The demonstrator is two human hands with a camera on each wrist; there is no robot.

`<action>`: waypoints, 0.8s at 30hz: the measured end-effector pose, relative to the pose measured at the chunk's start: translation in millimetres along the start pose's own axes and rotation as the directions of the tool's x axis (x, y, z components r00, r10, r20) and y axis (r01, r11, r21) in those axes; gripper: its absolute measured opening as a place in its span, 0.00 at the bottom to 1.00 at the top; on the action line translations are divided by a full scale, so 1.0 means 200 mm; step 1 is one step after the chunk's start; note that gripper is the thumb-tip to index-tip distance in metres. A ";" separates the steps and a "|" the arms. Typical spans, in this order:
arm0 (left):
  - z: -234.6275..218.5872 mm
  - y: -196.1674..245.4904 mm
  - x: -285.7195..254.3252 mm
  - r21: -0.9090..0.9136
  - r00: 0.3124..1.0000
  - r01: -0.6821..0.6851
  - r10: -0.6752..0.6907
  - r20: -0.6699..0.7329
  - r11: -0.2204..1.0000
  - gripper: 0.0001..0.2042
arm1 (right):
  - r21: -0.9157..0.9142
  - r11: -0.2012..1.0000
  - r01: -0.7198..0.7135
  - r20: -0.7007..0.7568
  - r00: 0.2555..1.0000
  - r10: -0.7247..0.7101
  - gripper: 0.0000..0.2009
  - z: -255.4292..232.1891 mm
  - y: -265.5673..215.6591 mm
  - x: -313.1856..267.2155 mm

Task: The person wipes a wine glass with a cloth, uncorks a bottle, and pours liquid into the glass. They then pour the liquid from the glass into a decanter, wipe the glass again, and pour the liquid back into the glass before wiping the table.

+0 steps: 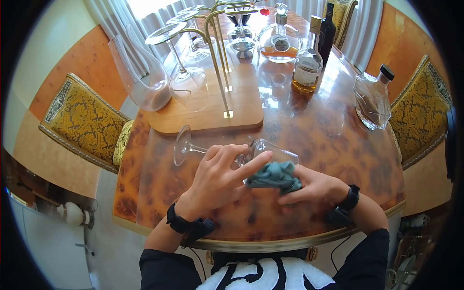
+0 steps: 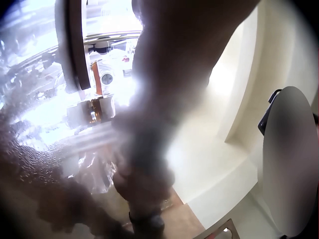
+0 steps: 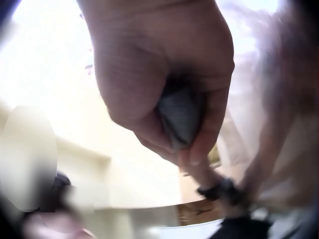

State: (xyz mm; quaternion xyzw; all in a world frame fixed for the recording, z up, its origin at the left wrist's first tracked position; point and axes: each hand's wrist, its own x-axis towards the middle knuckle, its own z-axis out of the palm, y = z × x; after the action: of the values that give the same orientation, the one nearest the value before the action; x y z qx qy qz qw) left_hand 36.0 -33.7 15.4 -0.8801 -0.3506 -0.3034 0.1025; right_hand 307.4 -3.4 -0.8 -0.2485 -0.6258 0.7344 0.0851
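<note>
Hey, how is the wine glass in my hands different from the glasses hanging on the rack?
The wine glass in your hands lies on its side above the table; the hanging glasses tilt bowl-down from the gold rack. Yours has a teal cloth stuffed into its bowl by the right hand, with the left hand steadying it; the hanging ones hold nothing and are untouched. Both are clear, stemmed glass.

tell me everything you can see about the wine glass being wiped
The wine glass is clear, with a round foot, thin stem and wide bowl. It lies sideways above the table, foot pointing left. The left hand holds it by stem and bowl. The right hand pushes a grey-blue cloth into the bowl's mouth.
</note>
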 end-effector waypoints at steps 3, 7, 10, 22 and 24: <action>-0.03 0.03 0.02 0.002 0.997 0.038 -0.038 -0.062 0.999 0.39 | 0.528 0.846 0.079 0.028 0.994 -0.110 0.25 -0.01 0.00 -0.04; -0.02 0.02 0.02 -0.069 0.993 0.106 -0.110 -0.051 0.992 0.41 | 0.504 0.850 0.151 -0.007 0.985 -0.171 0.27 -0.02 -0.02 -0.03; -0.02 0.01 0.03 -0.155 0.989 0.139 -0.144 -0.020 0.978 0.41 | 0.335 0.938 0.086 -0.036 0.996 -0.078 0.25 -0.03 -0.03 -0.02; -0.02 0.03 0.00 -0.262 0.973 0.225 -0.229 0.012 0.939 0.33 | -0.986 -0.021 0.165 0.140 0.760 -0.634 0.28 -0.02 0.00 0.09; -0.07 0.04 0.01 -0.240 0.894 0.438 -0.392 0.218 0.866 0.30 | -0.980 -0.142 0.140 0.199 0.723 -0.661 0.29 -0.04 0.00 0.09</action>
State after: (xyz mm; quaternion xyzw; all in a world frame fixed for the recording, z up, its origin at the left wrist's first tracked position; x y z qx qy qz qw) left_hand 36.7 -44.2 28.0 -0.8108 -0.4922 -0.2926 -0.1209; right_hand 295.0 10.9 -6.9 -0.1537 -0.9584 -0.0429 0.2369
